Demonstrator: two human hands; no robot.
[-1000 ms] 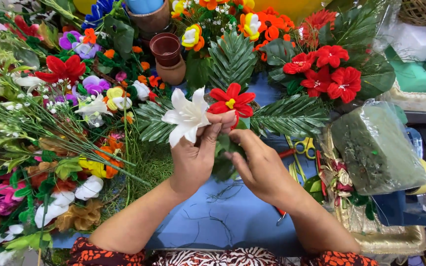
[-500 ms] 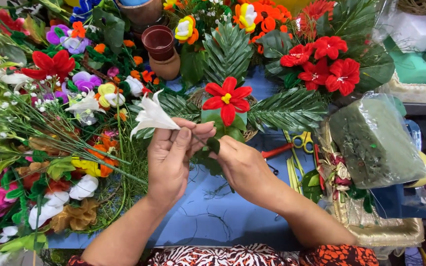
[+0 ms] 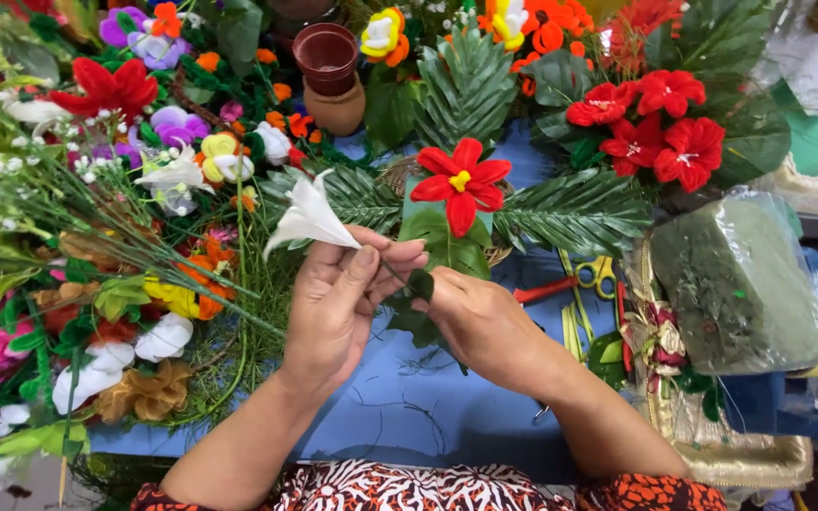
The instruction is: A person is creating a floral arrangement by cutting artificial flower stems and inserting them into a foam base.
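The white lily [image 3: 307, 220] sits just above centre, its stem pinched by the left hand [image 3: 338, 303]; the right hand [image 3: 480, 322], at 3 o'clock of it, grips the green stem lower down. The lily looks light, soft-petalled and easily creased, so the stiffer stem is the place to hold. A red flower [image 3: 461, 180] stands at 1 o'clock. Blue worktop [image 3: 409, 407], crowded with artificial flowers

blue table [image 3: 409, 416] | flowers [image 3: 97, 255] piled along left edge | brown pot [image 3: 331, 80] at far edge | scissors [image 3: 575, 281] near right edge | green foam block [image 3: 736, 284] at right edge
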